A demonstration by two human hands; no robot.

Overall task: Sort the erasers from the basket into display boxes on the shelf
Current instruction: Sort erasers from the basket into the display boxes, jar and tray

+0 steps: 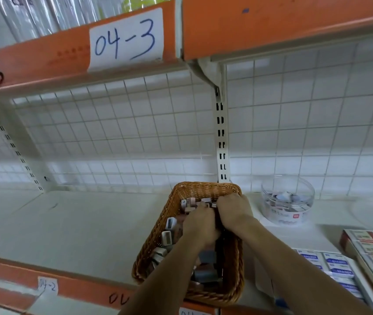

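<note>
A brown wicker basket (153,242) stands on the white shelf (85,230), filled with several grey and pink erasers (168,235). Both my hands are down inside it. My left hand (200,226) has its fingers curled among the erasers near the basket's far end. Beside it, my right hand (233,208) is also curled over erasers at the far right corner. What each hand holds is hidden under the knuckles. Display boxes of erasers, one with blue labels (335,267) and one with red labels (371,246), lie at the right on the shelf.
A round clear tub (287,203) holding small erasers stands behind the boxes at the right. A wire grid back panel (135,133) closes the shelf. The orange shelf above carries a label 04-3 (125,39). Bare shelf surface spreads left of the basket.
</note>
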